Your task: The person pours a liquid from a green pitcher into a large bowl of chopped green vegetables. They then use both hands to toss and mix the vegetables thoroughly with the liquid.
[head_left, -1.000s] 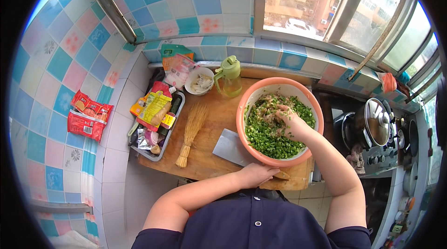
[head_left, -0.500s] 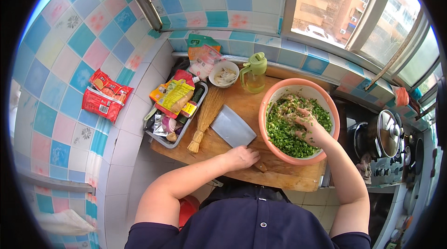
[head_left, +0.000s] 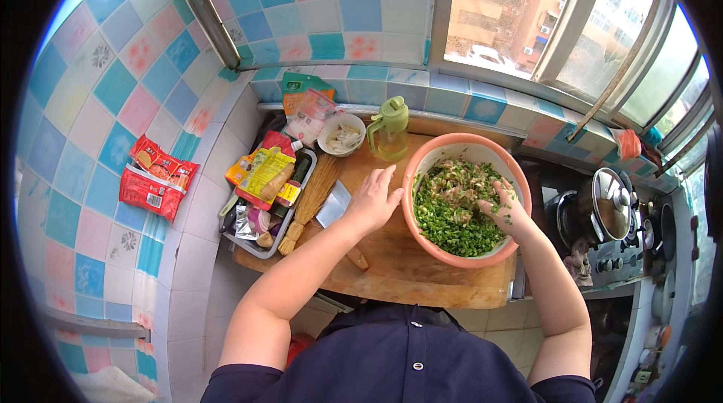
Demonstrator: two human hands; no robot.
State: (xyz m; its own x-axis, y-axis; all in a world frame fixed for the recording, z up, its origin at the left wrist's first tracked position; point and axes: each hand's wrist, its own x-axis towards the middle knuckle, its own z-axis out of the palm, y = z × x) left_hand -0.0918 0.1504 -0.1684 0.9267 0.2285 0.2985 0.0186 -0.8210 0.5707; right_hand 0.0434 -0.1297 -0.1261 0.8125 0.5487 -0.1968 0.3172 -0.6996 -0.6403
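Note:
A large basin (head_left: 410, 211) with an orange-pink rim and pale inside holds finely chopped greens (head_left: 456, 226) mixed with a paler minced filling. My right hand (head_left: 509, 213) is inside it at the right, fingers spread and touching the mixture, with green bits stuck to them. My left hand (head_left: 374, 198) hovers open beside the basin's left rim, holding nothing. Partly hidden under my left wrist is a cleaver (head_left: 331, 206), its grey blade pointing away and its wooden handle (head_left: 358, 258) toward me. Both rest on a wooden board (head_left: 407, 282).
Left of the cleaver lie a straw brush (head_left: 312, 196) and a grey tray (head_left: 269, 252) of packets and vegetables. Behind stand a white bowl (head_left: 331, 148) and a green-lidded oil jug (head_left: 390, 130). A lidded pot (head_left: 610, 203) sits on the stove at right; a red packet (head_left: 156, 181) lies far left.
My left hand has left the cleaver's handle and moved up beside the basin, opening. The cleaver now lies farther left, nearer the brush. My right hand has shifted toward the basin's right side.

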